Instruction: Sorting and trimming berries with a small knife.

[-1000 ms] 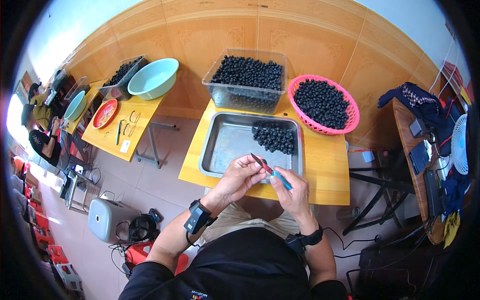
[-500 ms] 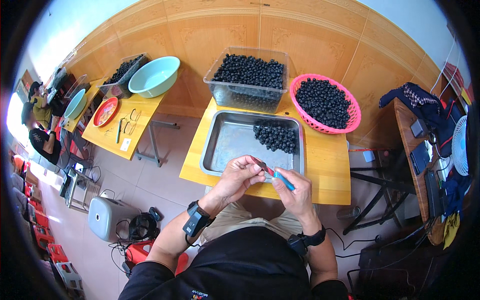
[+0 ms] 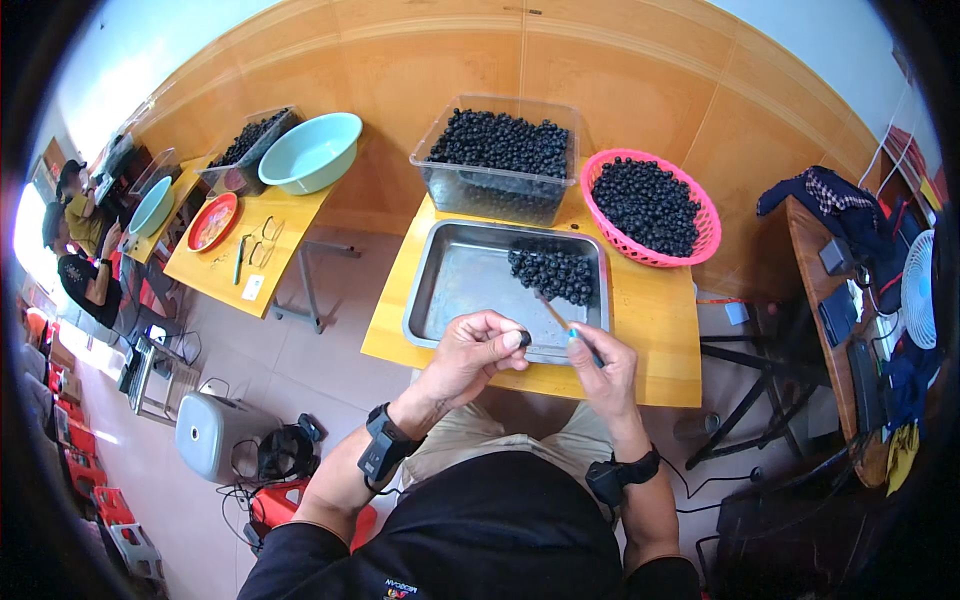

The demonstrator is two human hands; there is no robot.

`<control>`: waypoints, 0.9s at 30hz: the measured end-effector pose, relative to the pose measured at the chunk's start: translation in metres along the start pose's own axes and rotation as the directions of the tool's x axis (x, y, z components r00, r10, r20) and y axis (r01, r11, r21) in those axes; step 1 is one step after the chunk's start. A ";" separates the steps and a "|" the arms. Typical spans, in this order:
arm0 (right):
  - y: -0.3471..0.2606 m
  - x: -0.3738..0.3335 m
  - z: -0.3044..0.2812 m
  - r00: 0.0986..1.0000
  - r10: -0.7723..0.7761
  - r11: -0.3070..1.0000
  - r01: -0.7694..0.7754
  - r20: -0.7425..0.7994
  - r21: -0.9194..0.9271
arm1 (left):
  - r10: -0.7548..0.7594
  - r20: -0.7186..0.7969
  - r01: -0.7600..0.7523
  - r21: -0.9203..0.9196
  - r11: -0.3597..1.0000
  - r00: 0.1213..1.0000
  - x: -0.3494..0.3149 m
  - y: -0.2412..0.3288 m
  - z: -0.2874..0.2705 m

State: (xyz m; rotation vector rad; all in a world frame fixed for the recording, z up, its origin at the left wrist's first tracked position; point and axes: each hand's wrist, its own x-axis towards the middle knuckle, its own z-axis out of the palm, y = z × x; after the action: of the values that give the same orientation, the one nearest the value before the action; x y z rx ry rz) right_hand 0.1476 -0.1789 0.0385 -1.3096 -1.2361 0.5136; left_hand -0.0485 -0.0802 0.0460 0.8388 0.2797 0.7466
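My left hand (image 3: 478,348) pinches a small dark round fruit (image 3: 525,338) between thumb and fingertips, above the near edge of the metal tray (image 3: 440,300). In my right hand (image 3: 607,368) is a small knife (image 3: 556,317) with a blue handle. Its thin blade points up and left, apart from the held fruit. A heap of dark round fruit (image 3: 555,275) lies in the tray's right part. My fingers hide most of the knife's handle.
Behind the tray stand a clear bin (image 3: 490,205) and a pink basket (image 3: 710,240), both full of dark fruit. On a table to the left are a mint basin (image 3: 310,160) and a red plate (image 3: 232,207). A person (image 3: 85,280) sits far left.
My right hand has drawn the knife away from the fruit, slightly right, and its blade now points toward the heap. My left hand keeps its pinch in about the same place.
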 end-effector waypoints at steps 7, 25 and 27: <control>-0.022 0.003 0.018 0.976 -0.140 0.989 0.131 0.166 0.064 | -0.063 0.067 0.063 -0.004 0.998 0.996 0.001 -0.008 -0.010; 0.027 0.102 -0.041 0.919 -0.231 0.909 0.088 -0.319 -0.407 | 0.088 -0.097 -0.029 0.493 0.869 0.991 0.000 -0.022 -0.029; 0.042 0.129 -0.062 0.889 -0.267 0.869 0.055 -0.372 -0.492 | 0.106 -0.104 -0.031 0.554 0.832 0.989 0.002 -0.024 -0.029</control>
State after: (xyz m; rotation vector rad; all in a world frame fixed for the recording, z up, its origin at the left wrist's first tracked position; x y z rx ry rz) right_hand 0.2603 -0.0835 0.0621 -1.5959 -1.1135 -0.2239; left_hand -0.0503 -0.0730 0.0089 1.3581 0.6062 0.8011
